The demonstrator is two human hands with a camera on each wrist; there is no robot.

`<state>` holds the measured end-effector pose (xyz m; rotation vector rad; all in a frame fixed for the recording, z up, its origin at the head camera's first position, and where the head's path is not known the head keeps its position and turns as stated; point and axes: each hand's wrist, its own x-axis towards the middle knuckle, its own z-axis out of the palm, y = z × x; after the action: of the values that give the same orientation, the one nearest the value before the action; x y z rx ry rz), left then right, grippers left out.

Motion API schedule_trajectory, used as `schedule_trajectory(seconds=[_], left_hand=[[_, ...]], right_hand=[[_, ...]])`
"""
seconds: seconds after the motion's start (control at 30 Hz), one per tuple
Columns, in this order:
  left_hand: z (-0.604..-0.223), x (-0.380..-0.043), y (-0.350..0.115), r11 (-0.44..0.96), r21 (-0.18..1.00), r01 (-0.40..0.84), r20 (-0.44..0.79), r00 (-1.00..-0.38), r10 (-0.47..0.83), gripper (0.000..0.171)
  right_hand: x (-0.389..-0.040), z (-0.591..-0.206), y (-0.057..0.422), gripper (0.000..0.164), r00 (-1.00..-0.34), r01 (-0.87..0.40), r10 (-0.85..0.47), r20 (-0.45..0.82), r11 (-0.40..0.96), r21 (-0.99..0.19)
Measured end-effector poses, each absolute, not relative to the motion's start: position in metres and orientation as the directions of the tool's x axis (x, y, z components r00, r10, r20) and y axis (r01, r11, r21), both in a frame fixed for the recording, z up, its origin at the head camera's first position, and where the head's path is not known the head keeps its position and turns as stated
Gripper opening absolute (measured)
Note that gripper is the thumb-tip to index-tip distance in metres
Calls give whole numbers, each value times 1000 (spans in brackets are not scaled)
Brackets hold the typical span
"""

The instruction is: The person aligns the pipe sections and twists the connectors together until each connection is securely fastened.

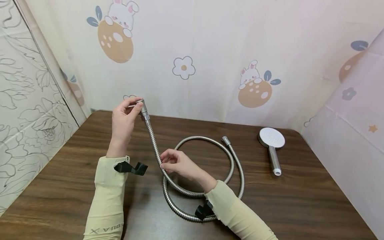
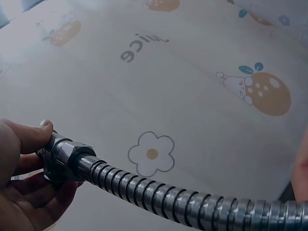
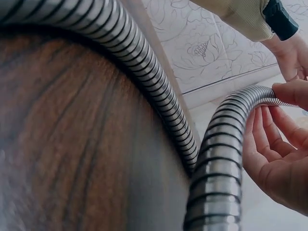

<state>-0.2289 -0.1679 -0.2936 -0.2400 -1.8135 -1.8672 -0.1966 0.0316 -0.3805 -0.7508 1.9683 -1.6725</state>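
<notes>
By the thumb and fingers of the left hand (image 1: 122,118), the metal end (image 1: 144,108) of a shiny bendy hose (image 1: 154,143) is being pinched, the thumb pressing on one side and the fingers curling in on the other. Below and to the right of these fingers, the hose is being held between the thumb and fingers of the right hand (image 1: 181,164); how hard it is being squeezed cannot be told. Two places are being held perhaps because the hose is so floppy: the end is being lifted off the table (image 1: 303,186) while the part lower down is being steadied.

Between the two hands, the hose is slanting, its long side running from the left fingers down to the right fingers. The pinched end is pointing up and away from the person. Past the right fingers, the rest of the hose is lying on the table in big loops, probably because it is too long to be held up all at once. The other end (image 1: 226,140) is resting to the right of the right fingers and farther out, also pointing away.

Much farther to the right of the right fingers, a shower head (image 1: 272,150) is lying with its holey side up and its handle pointing back toward the person.
</notes>
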Motion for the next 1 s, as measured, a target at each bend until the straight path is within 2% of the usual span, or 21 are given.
schedule_trajectory(seconds=[0.63, 1.0], left_hand=[[-308, -246, -172, 46, 916, 399, 394, -872, -290, 31], [-316, -246, -175, 75, 932, 354, 360, -889, -284, 36]], right_hand=[[-205, -384, 35, 23, -759, -159, -651, 10, 171, -972], [-198, -375, 35, 22, -754, -136, -656, -35, 208, -969]])
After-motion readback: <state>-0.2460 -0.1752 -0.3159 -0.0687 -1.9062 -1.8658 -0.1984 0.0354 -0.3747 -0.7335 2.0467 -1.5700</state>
